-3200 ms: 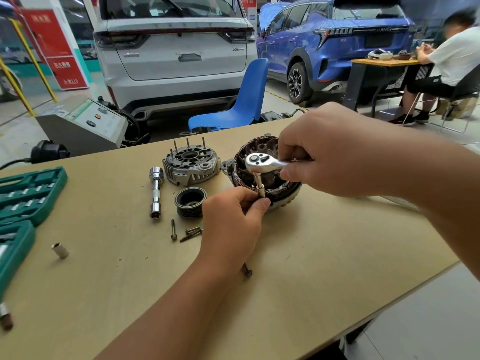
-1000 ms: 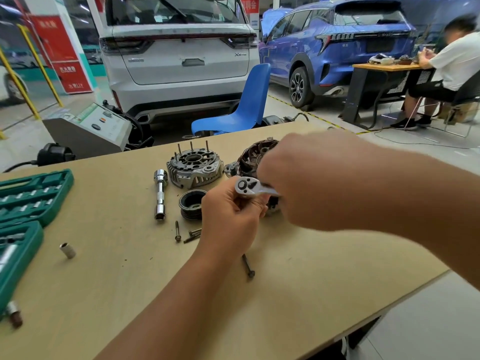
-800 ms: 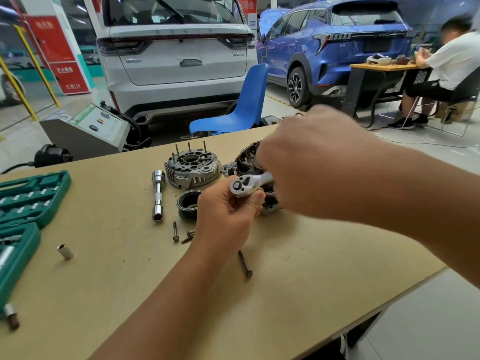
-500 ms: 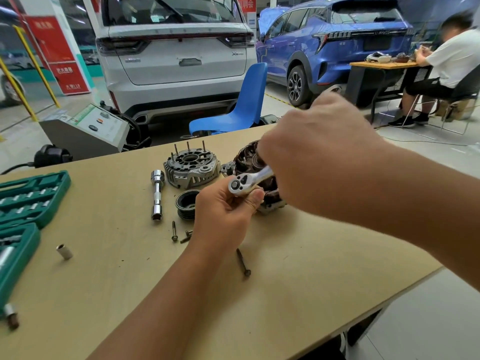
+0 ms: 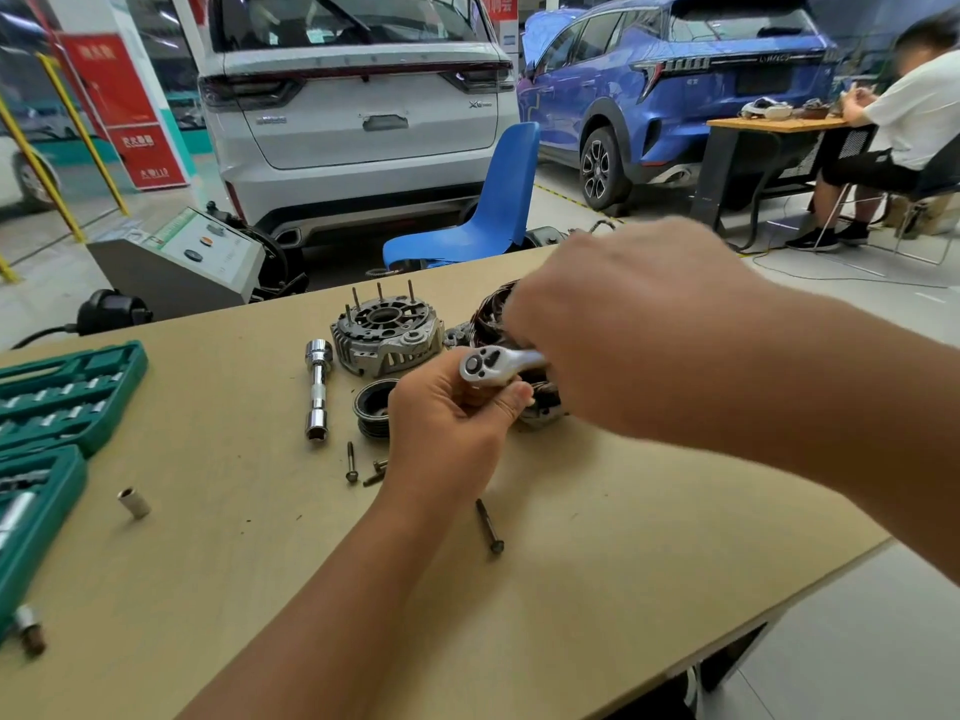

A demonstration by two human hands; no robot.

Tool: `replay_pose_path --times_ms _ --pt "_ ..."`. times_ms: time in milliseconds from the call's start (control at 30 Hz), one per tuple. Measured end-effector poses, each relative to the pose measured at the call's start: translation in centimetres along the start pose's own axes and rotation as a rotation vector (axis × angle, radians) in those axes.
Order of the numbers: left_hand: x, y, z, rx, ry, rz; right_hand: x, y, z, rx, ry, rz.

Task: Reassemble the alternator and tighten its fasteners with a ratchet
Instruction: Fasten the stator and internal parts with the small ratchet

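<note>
The chrome ratchet [image 5: 493, 366] is held above the table, head pointing left. My right hand [image 5: 613, 324], blurred, grips its handle. Under the head, my left hand [image 5: 447, 423] curls round the extension and socket below the ratchet; those parts are hidden by the fingers. Behind both hands lies the dark stator housing [image 5: 540, 402], mostly covered. The grey alternator end cover [image 5: 387, 330] with upright studs sits to its left, and the black pulley [image 5: 371, 407] in front of that.
A long chrome socket tube [image 5: 318, 389], loose bolts [image 5: 352, 462], one bolt [image 5: 488, 527] and a small socket [image 5: 134, 502] lie on the wooden table [image 5: 260, 563]. A green socket case [image 5: 47, 402] is at the left edge. A blue chair [image 5: 483, 210] stands beyond.
Both hands with the ratchet have shifted left off the stator housing. The ratchet handle has swung back and forth in my right hand while my left hand kept hold below the head.
</note>
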State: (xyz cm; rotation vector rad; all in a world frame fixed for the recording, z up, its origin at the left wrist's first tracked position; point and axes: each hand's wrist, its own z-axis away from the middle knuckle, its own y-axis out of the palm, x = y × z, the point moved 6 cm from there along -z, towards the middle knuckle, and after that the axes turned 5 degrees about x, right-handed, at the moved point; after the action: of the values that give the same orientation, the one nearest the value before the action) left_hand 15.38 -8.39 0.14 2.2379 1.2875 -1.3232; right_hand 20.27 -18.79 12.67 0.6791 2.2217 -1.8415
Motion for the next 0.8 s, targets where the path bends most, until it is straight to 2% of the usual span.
replay_pose_path --times_ms 100,200,233,367,400,500,533,667,733,800 --pt "-0.2 0.0 0.0 -0.007 -0.02 0.004 -0.4 -0.4 -0.2 -0.03 0.001 0.018" --pt "-0.7 0.0 0.1 -0.017 -0.001 -0.021 0.9 1.3 -0.1 0.14 -0.078 0.003" --pt "-0.7 0.0 0.1 -0.013 0.004 -0.022 0.6 1.0 -0.1 0.137 -0.068 -0.017" --pt "-0.2 -0.2 -0.1 0.013 -0.034 0.008 -1.1 -1.2 -0.3 -0.09 0.031 0.017" --pt "-0.3 -0.1 -0.1 0.015 -0.034 0.01 -0.9 -1.1 -0.5 -0.079 0.017 -0.01" --pt "-0.5 0.0 0.1 -0.01 -0.02 -0.001 0.9 1.5 -0.8 0.158 -0.095 -0.02" --pt "-0.6 0.0 0.2 -0.019 -0.014 -0.003 1.0 1.6 -0.8 0.159 -0.099 0.013" --pt "-0.2 -0.1 0.0 0.002 -0.056 0.014 -0.8 -1.1 -0.8 -0.1 0.016 0.006" --pt "-0.6 0.0 0.2 -0.005 -0.031 -0.019 -0.3 -0.6 -0.8 -0.035 -0.014 -0.009" --pt "-1.6 0.1 0.3 -0.029 0.008 -0.053 0.9 1.0 -0.3 0.148 -0.063 -0.093"
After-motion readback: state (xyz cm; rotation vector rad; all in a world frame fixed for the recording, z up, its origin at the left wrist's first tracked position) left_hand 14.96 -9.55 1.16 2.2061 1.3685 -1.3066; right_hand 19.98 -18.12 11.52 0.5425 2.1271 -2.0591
